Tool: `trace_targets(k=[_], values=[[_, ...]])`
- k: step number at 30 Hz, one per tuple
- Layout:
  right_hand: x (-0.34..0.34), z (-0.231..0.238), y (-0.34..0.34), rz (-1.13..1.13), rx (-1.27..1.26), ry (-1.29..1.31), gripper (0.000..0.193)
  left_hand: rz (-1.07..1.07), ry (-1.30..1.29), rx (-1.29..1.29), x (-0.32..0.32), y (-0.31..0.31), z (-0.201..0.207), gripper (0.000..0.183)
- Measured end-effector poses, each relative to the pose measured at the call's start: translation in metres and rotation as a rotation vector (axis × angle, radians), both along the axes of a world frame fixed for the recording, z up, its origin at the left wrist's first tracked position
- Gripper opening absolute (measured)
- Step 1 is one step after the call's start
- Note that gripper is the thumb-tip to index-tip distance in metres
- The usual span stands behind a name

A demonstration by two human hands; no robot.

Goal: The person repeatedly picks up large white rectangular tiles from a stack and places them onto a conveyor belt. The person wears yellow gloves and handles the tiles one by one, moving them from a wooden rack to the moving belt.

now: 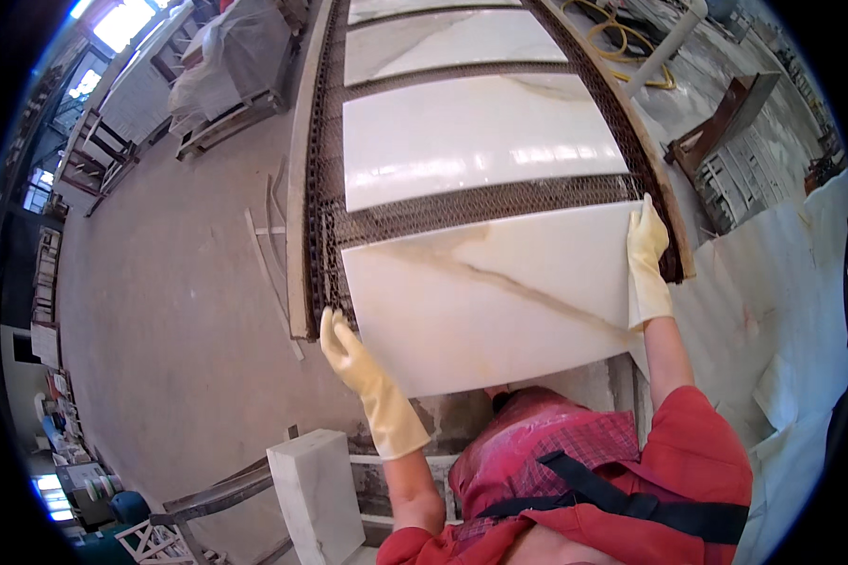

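Observation:
A white marble slab (pixel 481 306) with brown veins lies at the near end of a mesh conveyor (pixel 415 221), its near edge jutting out toward my body. My right hand (pixel 647 247), in a cream rubber glove, grips the slab's right edge, fingers pointing away from me. By the slab's left edge is my left hand (pixel 344 350), gloved alike; its fingers are stretched out near the conveyor's corner and hold nothing that I can see. Farther along the belt lies a glossy white slab (pixel 481 137), with another slab (pixel 452 42) beyond it.
A stone block (pixel 316 494) stands upright on a frame at the lower left. Plastic-wrapped goods (pixel 231 71) sit on a pallet at the far left. To the right are a brown metal stand (pixel 725 122), a yellow hose (pixel 664 80) and pale sheeting (pixel 763 292).

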State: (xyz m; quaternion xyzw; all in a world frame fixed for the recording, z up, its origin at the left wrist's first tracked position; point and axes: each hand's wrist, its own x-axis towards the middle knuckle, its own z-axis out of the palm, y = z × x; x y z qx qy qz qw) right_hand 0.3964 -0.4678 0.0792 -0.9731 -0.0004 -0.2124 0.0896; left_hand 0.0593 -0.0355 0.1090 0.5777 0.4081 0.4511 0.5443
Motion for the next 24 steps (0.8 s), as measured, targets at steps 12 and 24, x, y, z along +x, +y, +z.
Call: trace_targets(k=[12, 24], values=[[0.019, 0.000, -0.008, 0.064, -0.362, 0.115, 0.039, -0.192, 0.221, -0.659, -0.128, -0.054, -0.046, 0.050], [-0.114, 0.051, -0.088, 0.307, -0.169, 0.074, 0.022, -0.272, 0.019, -0.839, -0.147, -0.029, -0.081, 0.051]])
